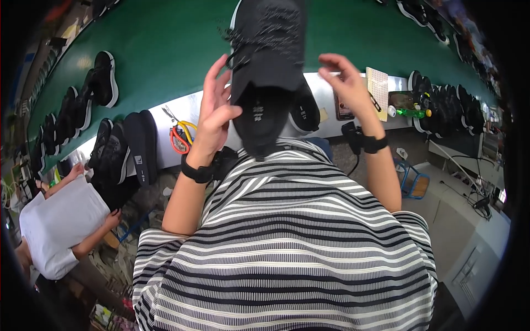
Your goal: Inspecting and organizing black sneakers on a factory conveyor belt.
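Observation:
A black lace-up shoe (267,60) hangs before my chest, its heel toward me and its toe cut off by the upper picture edge. My left hand (214,105) grips its left side, with the thumb at the collar opening and the fingers along the edge. Black laces loop loosely near those fingertips. To the right, my right hand (346,83) is apart from the shoe, fingers spread and slightly blurred, holding nothing. Partly hidden behind the held shoe, a second black shoe (305,110) sits on the bench's pale edge.
Scissors with red and yellow handles (181,135) lie left of my left hand. A phone (343,107), a notepad (377,88) and a green bottle (411,112) lie right. Black shoes (105,80) line the green bench (165,49). A person in a white shirt (63,220) works at left.

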The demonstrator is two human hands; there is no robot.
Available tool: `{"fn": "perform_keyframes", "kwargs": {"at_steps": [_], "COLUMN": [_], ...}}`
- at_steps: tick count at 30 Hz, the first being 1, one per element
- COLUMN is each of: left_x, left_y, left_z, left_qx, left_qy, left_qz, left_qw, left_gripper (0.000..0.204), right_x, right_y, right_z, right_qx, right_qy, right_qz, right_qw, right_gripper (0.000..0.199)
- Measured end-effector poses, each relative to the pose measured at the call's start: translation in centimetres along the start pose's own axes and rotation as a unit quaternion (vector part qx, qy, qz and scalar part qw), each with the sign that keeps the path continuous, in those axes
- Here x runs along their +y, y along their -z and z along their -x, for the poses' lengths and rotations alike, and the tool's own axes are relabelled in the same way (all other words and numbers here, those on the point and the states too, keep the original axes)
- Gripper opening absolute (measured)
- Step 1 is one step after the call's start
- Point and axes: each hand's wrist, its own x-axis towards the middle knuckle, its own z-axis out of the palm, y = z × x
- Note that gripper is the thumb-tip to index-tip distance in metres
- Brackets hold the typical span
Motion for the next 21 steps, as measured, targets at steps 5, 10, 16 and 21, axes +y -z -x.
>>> {"fn": "perform_keyframes", "kwargs": {"at_steps": [5, 10, 16, 21], "left_x": [-5.0, -13.8, -17.7, -18.3], "left_y": [5.7, 9.1, 8.6, 9.1], "left_z": [1.5, 3.1, 2.1, 2.7], "left_qx": [0.079, 0.142, -0.014, 0.026], "left_qy": [0.111, 0.257, 0.179, 0.134], "left_qz": [0.087, -0.006, -0.114, -0.135], "left_qw": [0.987, 0.956, 0.977, 0.981], "left_gripper": [0.084, 0.082, 0.087, 0.090], "right_x": [10.2, 14.6, 13.6, 12.6], "right_y": [-1.8, -5.1, -8.3, -8.8], "right_z": [2.3, 3.4, 4.2, 4.4], "right_qx": [-0.106, -0.128, -0.141, -0.148], "right_qy": [-0.166, -0.195, -0.129, -0.150], "right_qz": [0.111, 0.204, 0.085, -0.118], "right_qw": [0.974, 0.951, 0.978, 0.970], "right_gripper": [0.094, 0.092, 0.093, 0.091]}}
